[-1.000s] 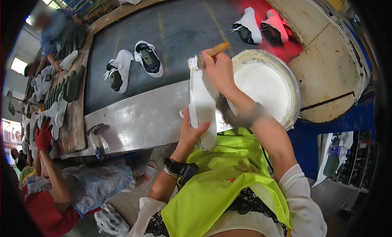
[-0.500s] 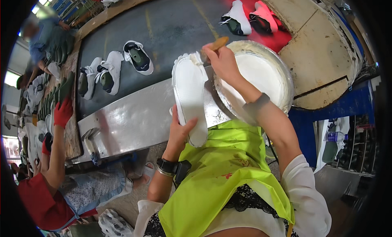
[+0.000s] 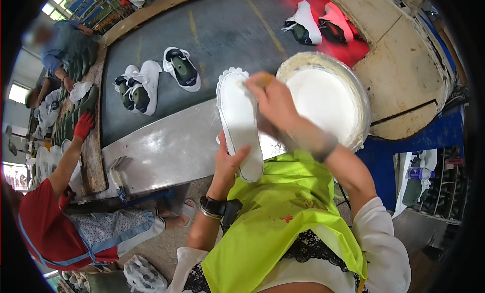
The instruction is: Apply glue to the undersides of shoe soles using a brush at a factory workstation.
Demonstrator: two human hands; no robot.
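My left hand (image 3: pixel 230 164) grips a white shoe (image 3: pixel 236 114) by its heel end, thumb across the sole. The shoe is held bottom up with the toe pointing away from me, and a line of stitching runs around its underside. My right hand (image 3: pixel 279 105), blurred by motion, is closed on a wooden-handled brush (image 3: pixel 263 80). The brush's tip meets the right edge of the shoe near the toe; the fingers hide most of it. To the right of the shoe stands a round metal bowl (image 3: pixel 362 86) holding white paste (image 3: pixel 321 103).
Beyond a metal ledge (image 3: pixel 156 146), a dark conveyor belt (image 3: pixel 227 30) carries several white shoes (image 3: pixel 150 86); two shoes (image 3: pixel 304 23) stand near red light. A co-worker's red-gloved hand (image 3: pixel 84 125) reaches over a rack at left. A hooked tool (image 3: pixel 118 174) hangs at the ledge.
My right hand has come slightly nearer to me, bringing the brush along the shoe's right edge from the toe. At left, the co-worker's red-gloved hand has shifted farther away over the rack.
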